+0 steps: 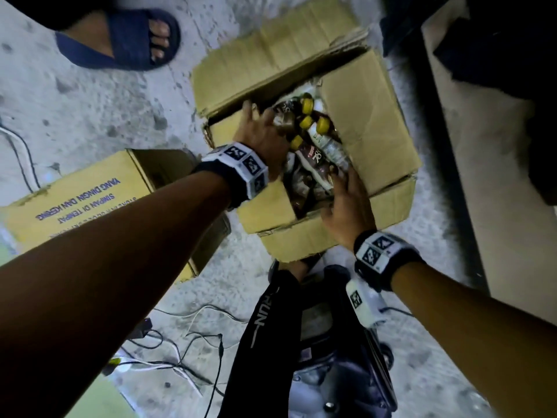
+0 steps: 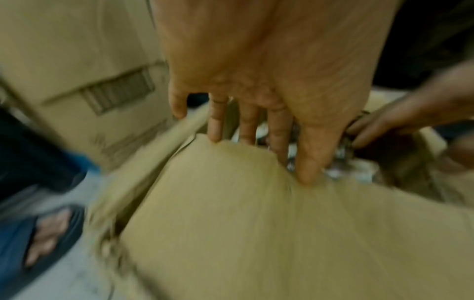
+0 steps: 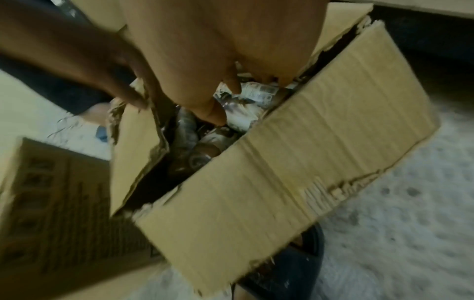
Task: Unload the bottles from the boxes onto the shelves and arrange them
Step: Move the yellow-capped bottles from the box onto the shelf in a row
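- Step in hand, as I judge it: the reach into the open cardboard box (image 1: 370, 122) on the floor (image 1: 99, 110) to take bottles out. No bottle is lifted yet, and no shelf can be made out in any view.
- The bottles (image 1: 319, 155), brown with yellow caps, lie jumbled inside the box, right under and between the two sets of fingers.
- Left hand (image 1: 262, 137): its fingers (image 2: 277, 125) are nearly straight and a little spread, pointing down into the opening. Their tips disappear behind the box flap (image 2: 256, 223) nearest the wrist, so they are close above the bottles, but contact is hidden. They grip nothing that I can see.
- Right hand (image 1: 346, 206): it comes in over the near edge of the box, fingers (image 3: 212, 113) extended and only lightly bent, the tips down among the labelled bottles. They seem to touch one, though blur keeps me from being sure; no closed grasp shows.
- Next move, in my view: each hand should curl round one bottle's body or neck, draw it straight up clear of the flaps, then carry it to a shelf.
- A second, printed box (image 1: 81, 194) lies just outside the left wrist.
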### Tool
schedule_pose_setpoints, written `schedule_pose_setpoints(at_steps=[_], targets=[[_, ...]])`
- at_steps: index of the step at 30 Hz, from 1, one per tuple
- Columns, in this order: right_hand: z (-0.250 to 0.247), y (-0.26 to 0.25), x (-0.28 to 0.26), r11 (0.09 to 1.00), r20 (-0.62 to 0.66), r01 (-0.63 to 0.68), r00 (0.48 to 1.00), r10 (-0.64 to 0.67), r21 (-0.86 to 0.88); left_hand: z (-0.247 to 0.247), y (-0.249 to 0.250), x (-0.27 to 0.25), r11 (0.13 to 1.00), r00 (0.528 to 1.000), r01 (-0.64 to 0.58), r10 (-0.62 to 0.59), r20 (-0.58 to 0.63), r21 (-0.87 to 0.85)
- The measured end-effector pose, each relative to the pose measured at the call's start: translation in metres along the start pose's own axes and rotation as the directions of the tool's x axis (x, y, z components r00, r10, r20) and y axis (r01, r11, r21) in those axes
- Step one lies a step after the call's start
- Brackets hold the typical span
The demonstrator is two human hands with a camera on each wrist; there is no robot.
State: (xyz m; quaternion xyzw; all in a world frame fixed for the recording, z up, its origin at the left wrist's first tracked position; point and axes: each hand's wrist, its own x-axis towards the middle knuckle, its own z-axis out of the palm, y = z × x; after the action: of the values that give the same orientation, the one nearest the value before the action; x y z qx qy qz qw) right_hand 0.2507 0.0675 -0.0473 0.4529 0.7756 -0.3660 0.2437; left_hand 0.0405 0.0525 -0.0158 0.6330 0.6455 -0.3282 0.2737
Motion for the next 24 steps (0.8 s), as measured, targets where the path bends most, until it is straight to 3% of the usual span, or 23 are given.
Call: schedule_pose_setpoints(at_steps=[2, 3, 5, 7, 9, 11, 12, 14, 15, 16, 18, 19, 20, 22, 24], targets=[[-0.011, -0.003, -0.020, 0.996, -0.053, -0.013, 0.999, 0.008, -0.088, -0.025, -0.005, -0.016, 0.999, 0.999, 0.011, -0.010, -0.031, 0.036], [-0.021, -0.003, -0.024, 0.996, -0.102, -0.032, 0.995, 0.024, -0.079, -0.028, -0.008, -0.024, 0.998, 0.999, 0.037, -0.039, -0.029, -0.047], [-0.046, 0.005, -0.018, 0.999, -0.210, -0.053, 0.976, 0.051, -0.005, -0.026, -0.018, -0.044, 0.945, 0.988, 0.145, -0.124, 0.092, -0.292], [-0.077, 0.024, 0.005, 0.995, -0.303, -0.100, 0.947, 0.102, 0.022, -0.006, -0.026, -0.061, 0.880, 0.956, 0.263, -0.183, 0.228, -0.397], [-0.107, 0.045, 0.035, 0.975, -0.286, -0.208, 0.932, 0.222, 0.080, 0.027, -0.027, -0.072, 0.792, 0.927, 0.351, -0.217, 0.307, -0.500], [-0.130, 0.062, 0.064, 0.932, -0.187, -0.323, 0.918, 0.351, 0.164, 0.060, -0.020, -0.081, 0.637, 0.859, 0.480, -0.202, 0.470, -0.603], [-0.136, 0.067, 0.073, 0.913, -0.132, -0.362, 0.912, 0.388, 0.189, 0.074, -0.011, -0.082, 0.513, 0.803, 0.574, -0.200, 0.562, -0.638], [-0.136, 0.072, 0.084, 0.893, -0.074, -0.424, 0.896, 0.438, 0.151, 0.100, 0.005, -0.078, 0.107, 0.737, 0.673, -0.178, 0.652, -0.731], [-0.132, 0.070, 0.086, 0.893, -0.082, -0.441, 0.890, 0.448, 0.088, 0.106, 0.013, -0.073, -0.141, 0.740, 0.637, -0.166, 0.652, -0.758], [-0.126, 0.069, 0.088, 0.895, -0.106, -0.445, 0.890, 0.443, 0.006, 0.115, 0.018, -0.066, -0.321, 0.743, 0.578, -0.175, 0.647, -0.750], [-0.115, 0.066, 0.090, 0.894, -0.174, -0.423, 0.901, 0.397, -0.150, 0.130, 0.025, -0.046, -0.571, 0.708, 0.484, -0.189, 0.680, -0.663], [-0.109, 0.065, 0.092, 0.886, -0.206, -0.416, 0.903, 0.376, -0.205, 0.138, 0.025, -0.035, -0.624, 0.675, 0.470, -0.202, 0.710, -0.624], [-0.101, 0.063, 0.094, 0.883, -0.229, -0.403, 0.908, 0.352, -0.240, 0.140, 0.024, -0.026, -0.625, 0.648, 0.470, -0.235, 0.724, -0.623], [-0.083, 0.058, 0.094, 0.894, -0.251, -0.383, 0.911, 0.326, -0.232, 0.132, 0.018, -0.020, -0.497, 0.643, 0.528, -0.296, 0.706, -0.689], [-0.070, 0.056, 0.096, 0.905, -0.267, -0.397, 0.899, 0.348, -0.155, 0.133, 0.011, -0.017, -0.382, 0.677, 0.554, -0.312, 0.667, -0.740]])
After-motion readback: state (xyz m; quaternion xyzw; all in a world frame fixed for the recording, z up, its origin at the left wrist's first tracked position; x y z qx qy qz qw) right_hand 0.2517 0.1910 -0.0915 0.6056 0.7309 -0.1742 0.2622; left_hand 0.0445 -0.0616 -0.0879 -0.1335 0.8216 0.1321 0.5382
